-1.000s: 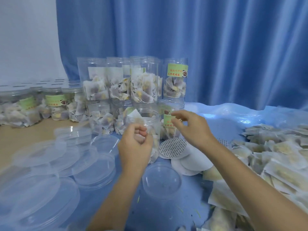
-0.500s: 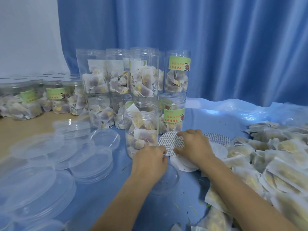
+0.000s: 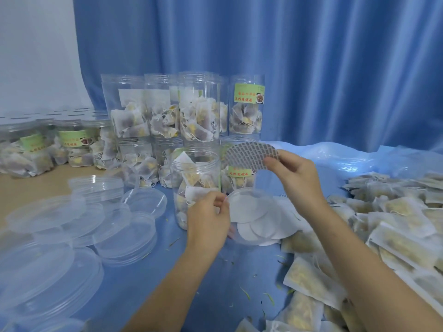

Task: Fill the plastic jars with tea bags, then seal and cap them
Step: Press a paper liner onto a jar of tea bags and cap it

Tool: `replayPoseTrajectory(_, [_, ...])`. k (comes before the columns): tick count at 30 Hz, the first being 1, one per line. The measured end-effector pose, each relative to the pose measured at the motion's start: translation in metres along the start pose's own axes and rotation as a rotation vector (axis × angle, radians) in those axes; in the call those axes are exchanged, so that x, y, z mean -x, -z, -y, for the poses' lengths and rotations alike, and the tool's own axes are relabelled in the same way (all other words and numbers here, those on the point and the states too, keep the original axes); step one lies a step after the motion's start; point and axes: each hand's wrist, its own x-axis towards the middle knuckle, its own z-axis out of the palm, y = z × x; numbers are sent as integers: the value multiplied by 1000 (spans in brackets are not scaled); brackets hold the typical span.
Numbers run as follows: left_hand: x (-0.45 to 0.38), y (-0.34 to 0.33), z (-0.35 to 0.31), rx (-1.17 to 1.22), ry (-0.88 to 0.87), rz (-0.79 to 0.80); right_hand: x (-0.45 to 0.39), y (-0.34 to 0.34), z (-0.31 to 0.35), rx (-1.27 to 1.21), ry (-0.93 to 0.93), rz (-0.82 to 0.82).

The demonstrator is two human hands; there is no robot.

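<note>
An open plastic jar point(image 3: 196, 180) packed with tea bags stands in the middle of the blue cloth. My right hand point(image 3: 296, 174) pinches a round patterned seal disc point(image 3: 250, 155), lifted to the right of the jar's mouth. My left hand point(image 3: 208, 221) pinches the rim of a clear lid point(image 3: 249, 213) held tilted just right of the jar's base. Under the lid lie several white seal discs point(image 3: 275, 224).
Filled jars point(image 3: 199, 116) are stacked two high behind the open jar, and more capped jars point(image 3: 72, 149) stand at the left. Loose clear lids point(image 3: 115, 233) spread over the left of the table. A heap of tea bags point(image 3: 383, 224) covers the right side.
My right hand has lifted a patterned seal disc off the pile up beside the jar's mouth. My left hand has picked up a clear lid.
</note>
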Motion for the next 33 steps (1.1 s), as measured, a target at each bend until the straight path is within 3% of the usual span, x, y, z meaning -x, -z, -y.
replayPoseTrajectory(4, [-3,0,-7,332,317,75,2,13,16,254,172,204])
replayPoseTrajectory(8, [-6,5,-14,653,465,70,3,17,23,484,236,321])
replayPoseTrajectory(18, [-7,6,-12,762,386,85,-1,22,23,844,166,622])
replayPoseTrajectory(22, [-4,5,-15,848,391,87,-3,24,21,780,38,698])
replayPoseTrajectory(26, [-5,5,-15,923,342,108,-4,21,22,537,-184,773])
replayPoseTrajectory(28, [-4,4,-15,941,327,134,-4,22,20,559,-185,826])
replayPoseTrajectory(30, [-4,3,-17,992,318,150,-2,19,17,687,-86,796])
replayPoseTrajectory(33, [-2,2,-19,956,270,172,-4,16,11,620,138,521])
